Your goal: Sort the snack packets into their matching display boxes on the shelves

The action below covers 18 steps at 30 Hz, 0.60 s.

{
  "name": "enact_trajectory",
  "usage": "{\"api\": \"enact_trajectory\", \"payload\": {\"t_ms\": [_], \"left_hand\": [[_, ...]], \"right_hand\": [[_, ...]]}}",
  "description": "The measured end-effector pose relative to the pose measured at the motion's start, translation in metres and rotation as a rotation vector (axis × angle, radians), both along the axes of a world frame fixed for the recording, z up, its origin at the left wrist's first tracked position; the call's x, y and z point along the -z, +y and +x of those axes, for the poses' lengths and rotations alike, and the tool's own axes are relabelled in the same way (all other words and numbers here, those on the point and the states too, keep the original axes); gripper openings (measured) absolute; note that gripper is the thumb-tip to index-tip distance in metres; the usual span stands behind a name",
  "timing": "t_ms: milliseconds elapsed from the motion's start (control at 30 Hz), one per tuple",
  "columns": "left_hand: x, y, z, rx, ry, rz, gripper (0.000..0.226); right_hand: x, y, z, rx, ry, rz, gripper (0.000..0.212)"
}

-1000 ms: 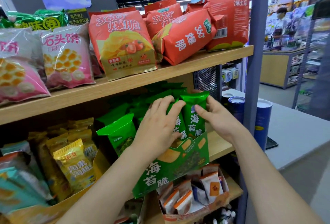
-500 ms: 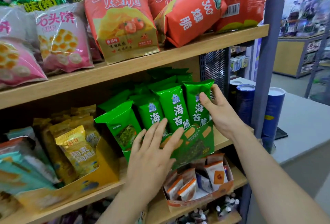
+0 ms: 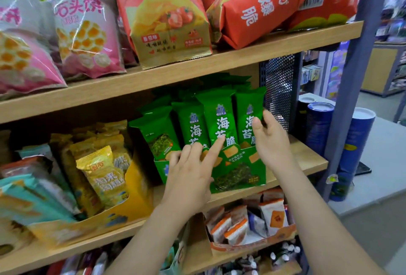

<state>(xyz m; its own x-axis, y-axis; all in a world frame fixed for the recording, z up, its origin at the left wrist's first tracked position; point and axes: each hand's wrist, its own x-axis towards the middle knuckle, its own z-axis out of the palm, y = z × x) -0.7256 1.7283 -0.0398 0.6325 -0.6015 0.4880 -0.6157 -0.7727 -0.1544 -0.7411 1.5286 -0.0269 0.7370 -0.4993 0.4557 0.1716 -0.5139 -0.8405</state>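
Left hand [image 3: 189, 173] is resting open, fingers spread, on green packets [image 3: 216, 121] and green box [image 3: 237, 169]; right hand [image 3: 271, 140], open, empty, beside rightmost pkt. Step: squaring up pkts in box on middle shelf [image 3: 307, 158]. Next, prob.: fetching another stray pkt.

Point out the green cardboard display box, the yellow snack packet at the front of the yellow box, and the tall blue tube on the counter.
Green cardboard display box [image 3: 238, 175]: head view, front panel.
Yellow snack packet [image 3: 103, 176]: head view, printed front.
Tall blue tube [image 3: 356, 143]: head view, upper side wall.
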Motion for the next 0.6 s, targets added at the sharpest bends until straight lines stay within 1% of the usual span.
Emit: {"api": "enact_trajectory", "payload": {"t_ms": [67,100,133,200,267,333,400,467,533,600], "left_hand": [[-0.002,-0.005,0.0,-0.016,0.016,-0.021,0.102],[-0.004,-0.008,0.001,-0.022,0.018,-0.038,0.102],[-0.005,-0.01,0.004,-0.021,0.019,-0.054,0.102],[-0.004,-0.014,0.012,-0.01,0.029,-0.083,0.102],[-0.002,-0.018,0.019,0.002,0.036,-0.086,0.097],[0.001,-0.018,0.022,-0.009,0.015,-0.104,0.093],[0.002,-0.011,0.018,0.019,-0.023,-0.178,0.092],[0.004,0.006,0.003,0.085,-0.054,-0.273,0.079],[0.012,0.032,-0.017,0.134,-0.053,-0.376,0.057],[0.026,0.065,-0.034,0.138,-0.022,-0.419,0.035]], "right_hand": [[0.0,0.014,-0.008,0.011,0.046,-0.059,0.059],[0.001,0.023,-0.011,0.046,0.063,-0.112,0.066],[0.004,0.03,-0.014,0.094,0.075,-0.181,0.07],[0.012,0.043,-0.018,0.201,0.117,-0.299,0.068],[0.019,0.053,-0.019,0.262,0.105,-0.369,0.063],[0.026,0.061,-0.022,0.253,0.033,-0.424,0.056],[0.031,0.069,-0.027,0.208,-0.018,-0.496,0.055],[0.034,0.077,-0.032,0.135,-0.06,-0.542,0.055],[0.036,0.088,-0.038,0.034,-0.115,-0.544,0.05],[0.037,0.103,-0.045,-0.063,-0.133,-0.518,0.041]]}}
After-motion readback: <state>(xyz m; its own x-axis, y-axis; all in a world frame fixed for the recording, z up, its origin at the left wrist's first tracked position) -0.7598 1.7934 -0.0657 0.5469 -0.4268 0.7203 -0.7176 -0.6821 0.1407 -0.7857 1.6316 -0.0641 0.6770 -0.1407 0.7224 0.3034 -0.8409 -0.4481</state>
